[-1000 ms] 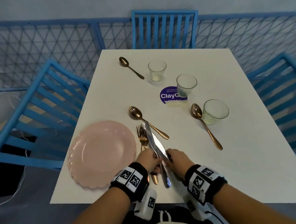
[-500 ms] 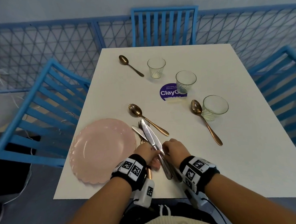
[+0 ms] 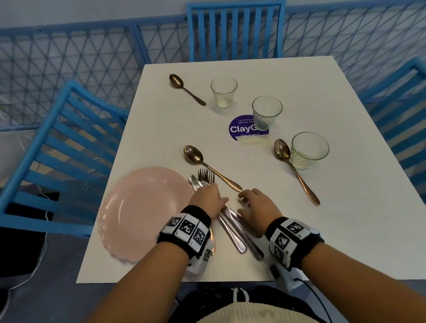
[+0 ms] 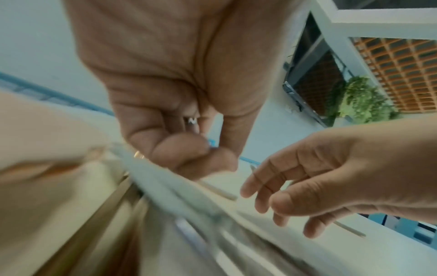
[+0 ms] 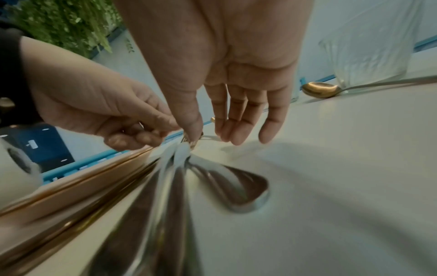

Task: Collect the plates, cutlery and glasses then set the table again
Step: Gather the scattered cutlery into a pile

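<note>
A pink plate (image 3: 140, 210) lies at the table's near left. Just right of it is a bundle of silver knives (image 3: 236, 232) and copper forks (image 3: 206, 175), with my left hand (image 3: 205, 199) curled round its middle. In the left wrist view the left hand (image 4: 179, 145) pinches the blurred cutlery (image 4: 179, 201). My right hand (image 3: 253, 203) hovers open beside the bundle, fingers (image 5: 236, 121) straight, by the handle end of a copper spoon (image 3: 207, 166). Two more spoons (image 3: 186, 89) (image 3: 295, 171) and three glasses (image 3: 224, 92) (image 3: 266, 112) (image 3: 308, 150) stand farther out.
The white table (image 3: 347, 215) has a purple round sticker (image 3: 242, 129) near its middle. Blue slatted chairs stand at the left (image 3: 56, 151), far side (image 3: 236, 30) and right (image 3: 409, 124). A blue mesh fence (image 3: 76, 69) runs behind.
My right hand has let go of the knives and moved right, opening beside the spoon handle. The left hand keeps the bundle, which has swung closer to the plate.
</note>
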The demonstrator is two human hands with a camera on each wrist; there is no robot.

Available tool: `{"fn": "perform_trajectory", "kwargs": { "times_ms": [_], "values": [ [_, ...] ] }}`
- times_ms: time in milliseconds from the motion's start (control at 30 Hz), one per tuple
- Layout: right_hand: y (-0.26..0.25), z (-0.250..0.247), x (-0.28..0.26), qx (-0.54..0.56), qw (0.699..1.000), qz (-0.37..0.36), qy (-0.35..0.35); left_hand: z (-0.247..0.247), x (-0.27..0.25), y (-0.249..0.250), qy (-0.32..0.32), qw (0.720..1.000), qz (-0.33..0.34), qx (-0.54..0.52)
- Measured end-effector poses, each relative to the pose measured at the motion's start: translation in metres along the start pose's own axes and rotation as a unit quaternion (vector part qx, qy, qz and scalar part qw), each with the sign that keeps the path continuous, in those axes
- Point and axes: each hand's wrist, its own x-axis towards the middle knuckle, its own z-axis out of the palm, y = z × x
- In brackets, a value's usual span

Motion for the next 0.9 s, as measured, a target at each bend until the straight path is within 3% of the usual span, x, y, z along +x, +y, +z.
{"fn": "perform_trajectory", "kwargs": {
  "times_ms": [67, 133, 267, 367, 567, 667, 767, 900],
  "values": [
    [0.01, -0.009, 0.003, 0.0, 1.0, 0.011, 0.029, -0.008, 0.009, 0.013, 0.066, 0.993, 0.053, 0.084],
    [0.02, -0.02, 0.006, -0.014, 0.997, 0.039, 0.058, -0.014, 0.022, 0.027, 0.087, 0.978, 0.09, 0.166],
    [0.041, -0.043, 0.014, -0.041, 0.99, 0.097, 0.092, -0.013, 0.047, 0.051, 0.05, 0.921, 0.127, 0.364],
    [0.056, -0.054, 0.018, -0.045, 0.984, 0.134, 0.104, -0.009, 0.059, 0.063, 0.0, 0.869, 0.117, 0.481],
    [0.077, -0.058, 0.022, -0.097, 0.973, 0.202, 0.046, -0.006, 0.07, 0.074, -0.07, 0.831, 0.11, 0.541],
    [0.08, -0.055, 0.024, -0.115, 0.974, 0.189, 0.043, -0.009, 0.071, 0.077, -0.087, 0.813, 0.116, 0.563],
    [0.078, -0.053, 0.027, -0.1, 0.976, 0.187, 0.052, -0.011, 0.073, 0.079, -0.108, 0.8, 0.11, 0.579],
    [0.073, -0.057, 0.031, -0.039, 0.968, 0.247, 0.036, -0.013, 0.076, 0.081, -0.125, 0.793, 0.109, 0.586]
  ]
}}
